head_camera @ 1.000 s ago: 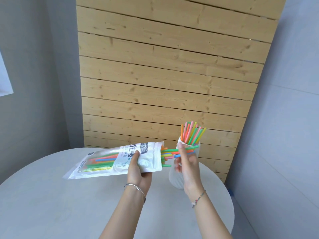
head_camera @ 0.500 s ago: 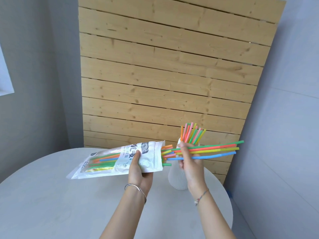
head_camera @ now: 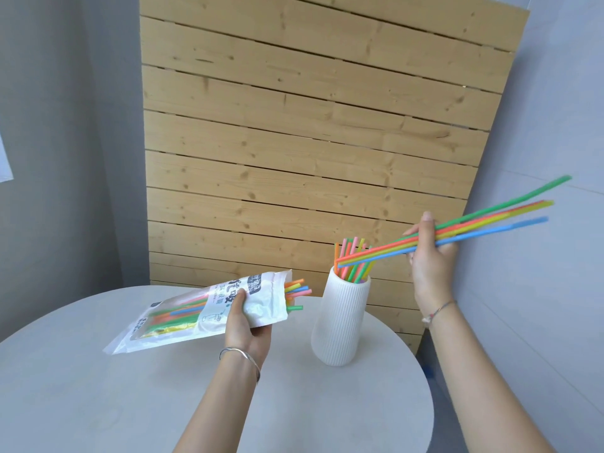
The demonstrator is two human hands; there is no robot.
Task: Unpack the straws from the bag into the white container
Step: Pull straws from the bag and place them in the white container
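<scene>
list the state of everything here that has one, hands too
bag: open at its right end, held off the table, straws still inside
white container: upright on the table, partly filled with straws
loose bunch of straws: out of the bag, held tilted above the container
left hand: gripping the bag
right hand: gripping the loose bunch

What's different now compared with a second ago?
The right hand pulled a bunch of straws clear of the bag and raised it, tilted, beside the white container. The left hand holds the bag as before; the container hasn't moved.
</scene>
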